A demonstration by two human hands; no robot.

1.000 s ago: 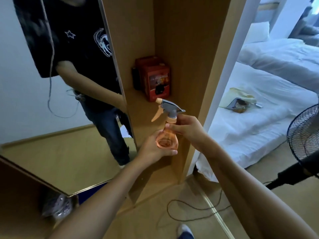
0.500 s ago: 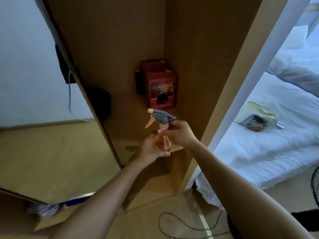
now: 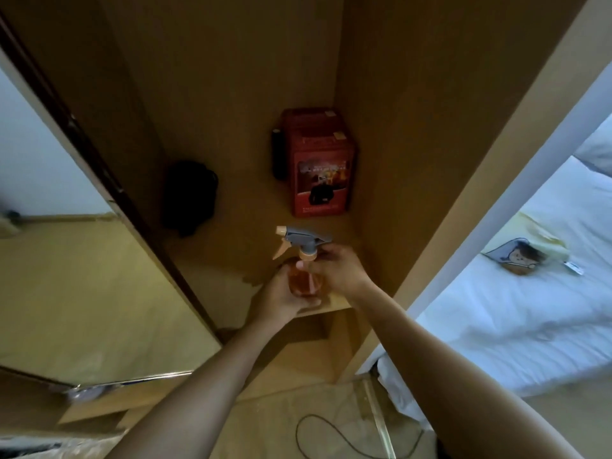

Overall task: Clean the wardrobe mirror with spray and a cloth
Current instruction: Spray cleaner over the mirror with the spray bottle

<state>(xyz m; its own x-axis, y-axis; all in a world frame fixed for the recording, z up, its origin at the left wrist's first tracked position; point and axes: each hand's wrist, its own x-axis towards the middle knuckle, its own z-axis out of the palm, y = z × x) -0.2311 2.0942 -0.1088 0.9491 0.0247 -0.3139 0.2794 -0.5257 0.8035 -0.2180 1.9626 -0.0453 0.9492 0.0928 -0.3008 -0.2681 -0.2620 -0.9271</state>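
An orange spray bottle (image 3: 303, 276) with a grey trigger head stands upright over the front edge of a wardrobe shelf (image 3: 251, 207). My left hand (image 3: 281, 298) cups its round body from below and the left. My right hand (image 3: 337, 270) grips its neck just under the head. The nozzle points left. The wardrobe mirror (image 3: 76, 266) on the open door fills the left side and reflects the floor and wall. A yellow cloth (image 3: 533, 243) lies on the white bed (image 3: 496, 313) at the right.
A red box (image 3: 319, 170) stands at the back right of the shelf, with a dark bag (image 3: 190, 197) to its left. A black cable (image 3: 334, 435) loops on the wooden floor below. The wardrobe's side panel (image 3: 463, 180) separates shelf and bed.
The bottle and both hands have moved forward and down to the shelf edge. The view has tilted into the wardrobe, so the reflected person and the fan have left the frame.
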